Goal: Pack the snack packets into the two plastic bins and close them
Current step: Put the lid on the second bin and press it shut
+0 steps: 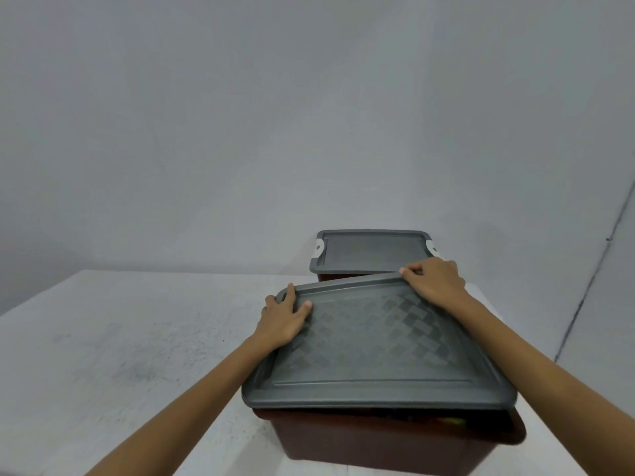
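Observation:
A dark red plastic bin (pixel 378 438) stands near me on the table, covered by a grey lid (pixel 374 352) with a woven pattern. The lid lies slightly skewed, and a gap at the front right shows a bit of yellow-green packet inside. My left hand (pixel 283 317) grips the lid's far left corner, thumb on top. My right hand (pixel 434 281) holds the far right corner with curled fingers. Behind it stands a second red bin (pixel 331 277), almost hidden under its own grey lid (pixel 369 250) with white latches at both ends.
The white table (pixel 120 338) stretches to the left and is scuffed grey in places. A plain grey wall rises behind the bins. The table's right edge drops off beside the near bin.

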A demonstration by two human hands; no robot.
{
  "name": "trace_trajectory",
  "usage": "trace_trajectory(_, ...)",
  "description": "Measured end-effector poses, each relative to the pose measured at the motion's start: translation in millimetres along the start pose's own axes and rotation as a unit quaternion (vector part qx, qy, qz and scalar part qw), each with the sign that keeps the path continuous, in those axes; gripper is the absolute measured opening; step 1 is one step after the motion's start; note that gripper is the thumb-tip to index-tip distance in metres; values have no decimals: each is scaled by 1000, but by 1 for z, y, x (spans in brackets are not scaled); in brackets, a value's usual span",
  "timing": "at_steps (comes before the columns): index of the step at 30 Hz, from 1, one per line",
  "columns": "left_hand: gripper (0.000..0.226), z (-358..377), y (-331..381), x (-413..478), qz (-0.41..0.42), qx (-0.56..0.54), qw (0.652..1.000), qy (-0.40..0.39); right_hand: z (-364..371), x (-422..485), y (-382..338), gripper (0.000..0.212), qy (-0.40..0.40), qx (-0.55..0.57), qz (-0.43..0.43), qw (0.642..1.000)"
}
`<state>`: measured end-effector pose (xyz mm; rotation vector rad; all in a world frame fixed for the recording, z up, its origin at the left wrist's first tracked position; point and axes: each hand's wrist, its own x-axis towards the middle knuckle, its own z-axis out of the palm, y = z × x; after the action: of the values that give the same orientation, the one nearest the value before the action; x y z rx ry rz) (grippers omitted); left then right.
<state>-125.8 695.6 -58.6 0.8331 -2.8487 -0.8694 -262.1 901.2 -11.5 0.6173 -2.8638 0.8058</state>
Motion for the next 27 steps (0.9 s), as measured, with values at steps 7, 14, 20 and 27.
trace_trajectory(7, 71, 20, 5, -12, 31, 141, 989, 43, 24, -19, 21, 45, -28, -13, 10, 999)
trace_trajectory(14, 67, 12, 22, -3, 99, 303, 938, 133, 37, -32, 24, 47, -52, -131, -33, 989)
trace_trajectory(20, 57, 34, 38, 6, 196, 211, 957, 42, 37, -42, 21, 51, -63, -158, 3, 985)
trace_trajectory(27, 54, 33, 33, 7, 200, 218, 954, 48, 12, -60, 47, 65, -107, -47, 128, 985)
